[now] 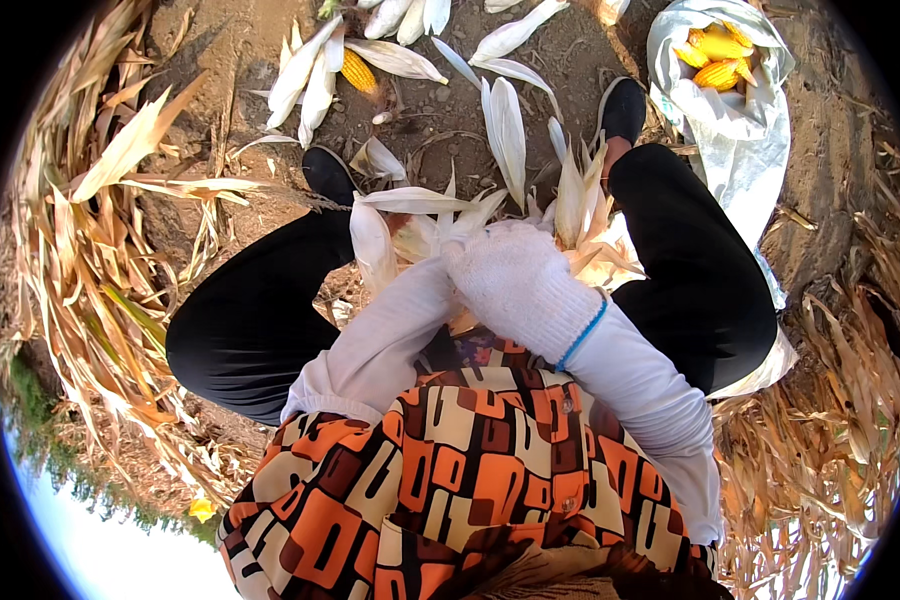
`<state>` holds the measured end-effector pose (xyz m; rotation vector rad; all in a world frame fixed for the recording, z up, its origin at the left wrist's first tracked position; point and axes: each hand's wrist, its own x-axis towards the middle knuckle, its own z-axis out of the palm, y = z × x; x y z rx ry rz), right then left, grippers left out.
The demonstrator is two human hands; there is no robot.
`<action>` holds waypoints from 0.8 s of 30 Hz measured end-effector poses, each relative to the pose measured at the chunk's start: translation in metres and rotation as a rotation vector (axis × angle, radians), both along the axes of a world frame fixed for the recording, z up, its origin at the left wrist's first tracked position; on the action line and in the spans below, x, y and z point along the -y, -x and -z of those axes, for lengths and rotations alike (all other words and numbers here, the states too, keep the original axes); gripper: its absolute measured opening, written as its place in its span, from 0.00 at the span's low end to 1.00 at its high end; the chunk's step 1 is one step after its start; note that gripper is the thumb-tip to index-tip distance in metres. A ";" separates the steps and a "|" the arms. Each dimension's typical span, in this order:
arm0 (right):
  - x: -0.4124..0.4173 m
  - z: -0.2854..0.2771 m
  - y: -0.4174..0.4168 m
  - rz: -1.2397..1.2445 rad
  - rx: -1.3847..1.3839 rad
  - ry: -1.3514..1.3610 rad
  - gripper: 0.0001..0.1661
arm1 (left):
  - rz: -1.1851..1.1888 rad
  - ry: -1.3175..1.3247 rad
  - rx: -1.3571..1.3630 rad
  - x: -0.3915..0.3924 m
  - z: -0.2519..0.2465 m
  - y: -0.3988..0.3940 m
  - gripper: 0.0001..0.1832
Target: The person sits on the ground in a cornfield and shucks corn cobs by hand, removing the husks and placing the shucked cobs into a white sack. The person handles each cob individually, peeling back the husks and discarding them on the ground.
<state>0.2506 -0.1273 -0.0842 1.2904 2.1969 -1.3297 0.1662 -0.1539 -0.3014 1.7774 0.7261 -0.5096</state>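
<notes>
My right hand (517,277), in a white knitted glove with a blue-edged cuff, lies between my knees with its back to me. Its fingers curl down out of sight, so I cannot tell what they grip. My left sleeve (390,315) reaches in from the left and ends against the right glove, which hides my left hand. Pale dry corn husks (373,244) fan out just beyond the hands, and more husk leaves (581,195) stand up to the right of them. Any ear inside these husks is hidden.
A white woven sack (742,142) holding several yellow corn ears (720,49) stands at upper right. Ahead on the soil lie a partly husked ear (358,72) and loose husks (505,131). Dry corn stalks (90,300) are heaped left; more stalks (802,465) lie right.
</notes>
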 end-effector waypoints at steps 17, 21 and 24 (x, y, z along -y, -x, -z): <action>-0.005 -0.020 -0.015 -0.034 -0.014 -0.020 0.20 | -0.301 -0.660 -0.399 -0.247 0.049 -0.062 0.27; 0.003 -0.011 -0.017 0.175 -0.044 -0.085 0.16 | -0.393 -0.424 -0.450 -0.237 0.045 -0.061 0.33; -0.008 -0.016 -0.032 0.226 -0.009 -0.127 0.15 | -0.577 -0.115 -0.209 -0.210 -0.003 -0.028 0.42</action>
